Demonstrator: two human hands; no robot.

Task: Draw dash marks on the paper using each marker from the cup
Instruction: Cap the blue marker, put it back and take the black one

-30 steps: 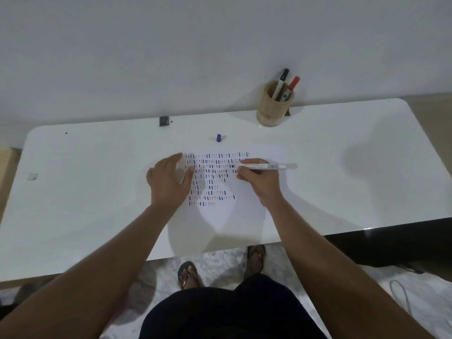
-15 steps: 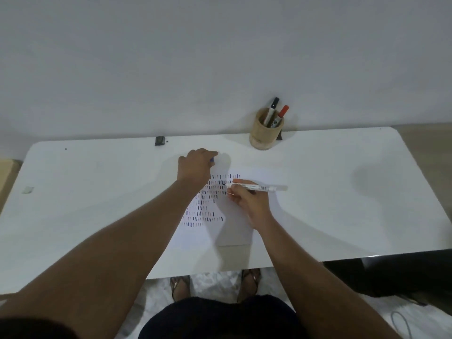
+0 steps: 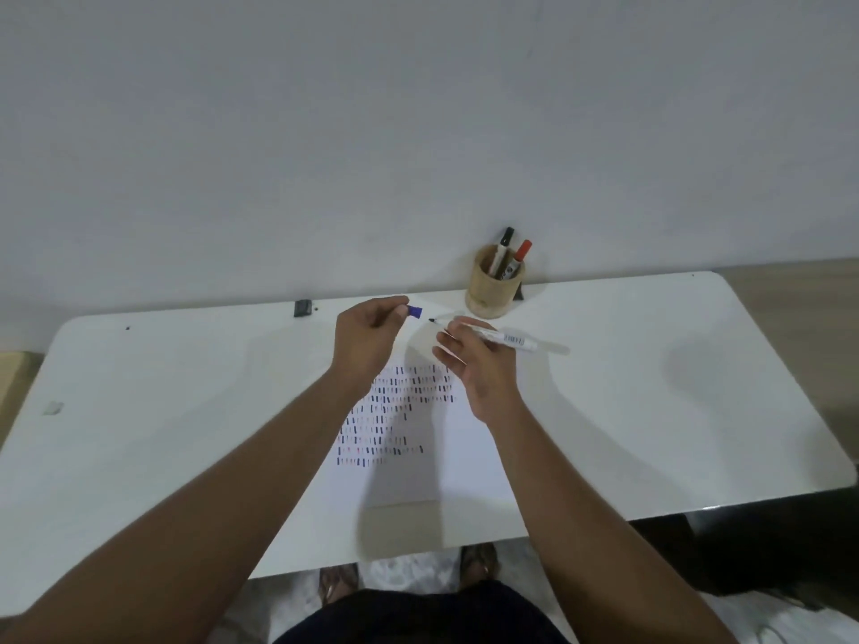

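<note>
A white sheet of paper (image 3: 437,462) lies on the white table (image 3: 650,411), covered in rows of blue, red and dark dash marks. My right hand (image 3: 474,364) grips an uncapped white marker (image 3: 506,339), lifted above the paper's far edge with its tip pointing left. My left hand (image 3: 367,341) pinches the blue marker cap (image 3: 415,311) a short gap left of that tip. A wooden cup (image 3: 493,290) stands at the table's back edge, holding a black-capped marker (image 3: 505,239) and a red-capped marker (image 3: 521,253).
A small black object (image 3: 302,308) sits at the back edge left of my hands. A small pale scrap (image 3: 52,408) lies near the table's left end. A wall rises right behind the table. My feet show below the front edge.
My left hand left the paper, reached back to the blue cap and picked it up. My right hand raised the marker off the paper toward the cap.
</note>
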